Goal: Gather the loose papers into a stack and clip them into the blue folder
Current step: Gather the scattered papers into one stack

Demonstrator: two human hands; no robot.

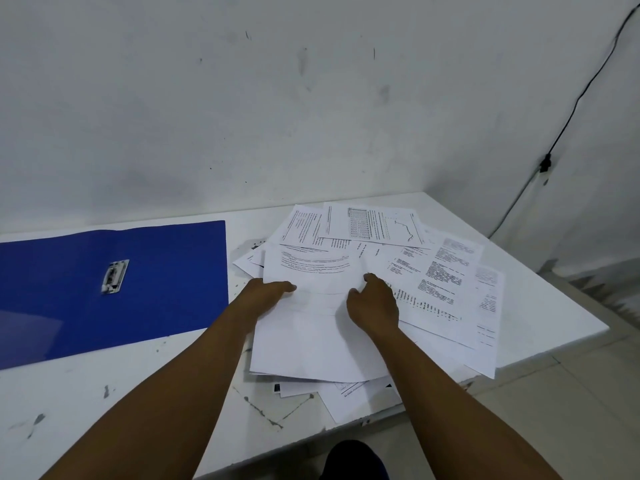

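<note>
Well to the left of both hands, the blue folder (114,289) lay open and flat on the white table (86,393), its metal clip (115,276) apart from every sheet. The left hand (266,296) pinched the left edge of the top sheet (311,327), thumb over it, fingers apparently under. Just right of that, the right hand (372,303) lay with curled fingers pressing on the same sheet; whether it gripped anything could not be told. Beyond and right of the right hand, the loose papers (433,271) fanned out unevenly, some overhanging the table's near edge. The likely risk was that pulling the pile inward would drag only the upper sheets, leaving lower ones askew or sliding off that edge. A one-sided pinch could also crease the top sheet.
</note>
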